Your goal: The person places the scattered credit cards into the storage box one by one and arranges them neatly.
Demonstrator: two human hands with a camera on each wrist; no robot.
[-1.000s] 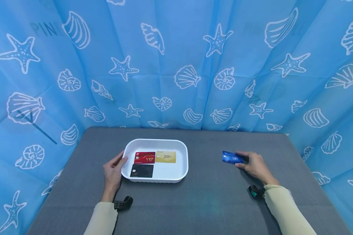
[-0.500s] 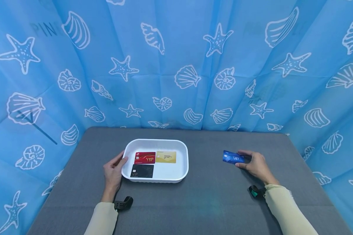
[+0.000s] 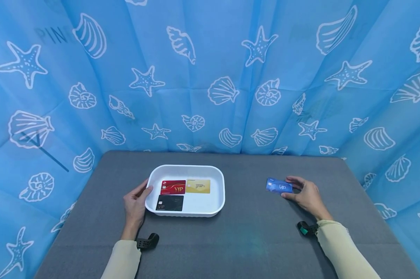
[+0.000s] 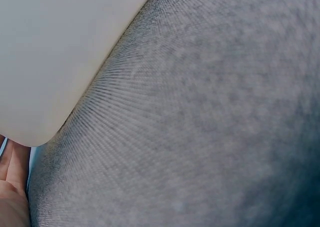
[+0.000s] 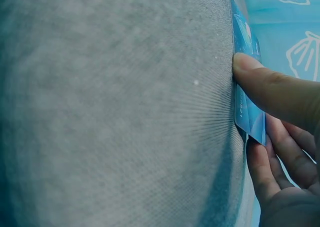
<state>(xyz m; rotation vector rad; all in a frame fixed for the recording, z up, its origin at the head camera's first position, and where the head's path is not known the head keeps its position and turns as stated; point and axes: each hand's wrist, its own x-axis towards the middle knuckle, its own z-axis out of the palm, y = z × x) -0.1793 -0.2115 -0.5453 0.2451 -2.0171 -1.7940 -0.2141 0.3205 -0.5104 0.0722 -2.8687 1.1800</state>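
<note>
A white tray [image 3: 216, 176] sits mid-table on the grey table [image 3: 244, 236]; inside lie a red card [image 3: 173, 187], a gold card [image 3: 197, 186] and a black card [image 3: 169, 202]. My left hand [image 3: 135, 204] rests against the tray's left rim, thumb touching it; in the left wrist view the tray [image 4: 45, 52] fills the upper left corner. My right hand [image 3: 305, 195] pinches a blue VIP card [image 3: 279, 186] by its right end, lifted slightly off the table at the right. In the right wrist view the thumb presses the blue card [image 5: 246, 107] with the fingers behind it.
A blue curtain [image 3: 210, 77] printed with shells and starfish surrounds the table on three sides. Small black wrist devices [image 3: 147, 241] sit at each sleeve cuff. Grey tabletop lies between tray and right hand.
The right hand has raised the blue card a little and tilted it; the left hand and tray have stayed put.
</note>
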